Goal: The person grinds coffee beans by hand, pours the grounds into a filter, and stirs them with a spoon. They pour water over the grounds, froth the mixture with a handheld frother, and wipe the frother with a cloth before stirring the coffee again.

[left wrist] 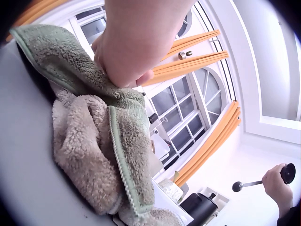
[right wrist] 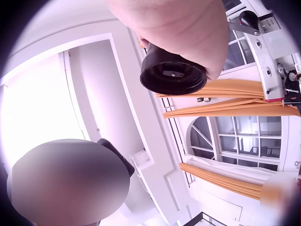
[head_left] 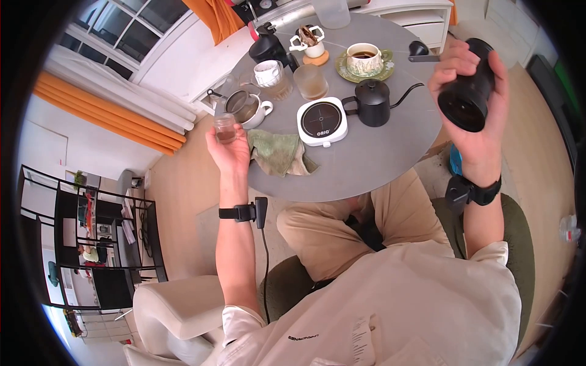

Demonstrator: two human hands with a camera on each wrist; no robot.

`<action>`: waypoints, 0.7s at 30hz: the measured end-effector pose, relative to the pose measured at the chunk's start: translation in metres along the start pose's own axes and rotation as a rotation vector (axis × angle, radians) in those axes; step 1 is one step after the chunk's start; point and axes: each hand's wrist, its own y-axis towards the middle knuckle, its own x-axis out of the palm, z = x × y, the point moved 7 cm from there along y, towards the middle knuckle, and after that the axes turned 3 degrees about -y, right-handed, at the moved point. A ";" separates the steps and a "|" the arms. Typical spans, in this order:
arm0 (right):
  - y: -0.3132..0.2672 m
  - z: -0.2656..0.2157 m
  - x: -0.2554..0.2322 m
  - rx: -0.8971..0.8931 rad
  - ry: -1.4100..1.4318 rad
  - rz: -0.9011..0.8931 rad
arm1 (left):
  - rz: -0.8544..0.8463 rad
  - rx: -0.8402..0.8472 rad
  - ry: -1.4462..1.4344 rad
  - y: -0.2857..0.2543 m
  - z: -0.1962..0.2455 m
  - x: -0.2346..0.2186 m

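Note:
In the head view my right hand [head_left: 481, 145] grips a black hand coffee grinder [head_left: 467, 100] off the table's right side. Its crank ends in a round knob [head_left: 418, 49]. The grinder's hollow end faces down, and the right wrist view shows a small metal fitting inside the dark rim [right wrist: 162, 87]. My left hand [head_left: 233, 154] holds a small clear glass jar [head_left: 225, 129] at the table's left edge; something brownish shows in the jar. Just right of that hand lies a crumpled green and beige cloth [head_left: 274, 151], which fills much of the left wrist view.
On the grey round table [head_left: 360, 174] stand a white scale [head_left: 322, 122], a black gooseneck kettle [head_left: 373, 104], and a cup of dark coffee [head_left: 364, 58] on a green saucer. Behind the left hand are a white cup [head_left: 259, 113] with a strainer [head_left: 239, 104], glasses and mugs.

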 end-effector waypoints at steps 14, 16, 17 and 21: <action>-0.040 -0.047 -0.022 -0.122 -0.031 0.035 | 0.160 0.169 0.513 0.017 0.014 0.029; -0.040 -0.048 -0.023 -0.113 -0.019 0.034 | 0.151 0.147 0.506 0.020 0.015 0.027; -0.039 -0.048 -0.023 -0.107 -0.018 0.030 | 0.158 0.164 0.499 0.020 0.017 0.025; -0.040 -0.052 -0.025 -0.112 -0.023 0.026 | 0.149 0.199 0.545 0.018 0.015 0.029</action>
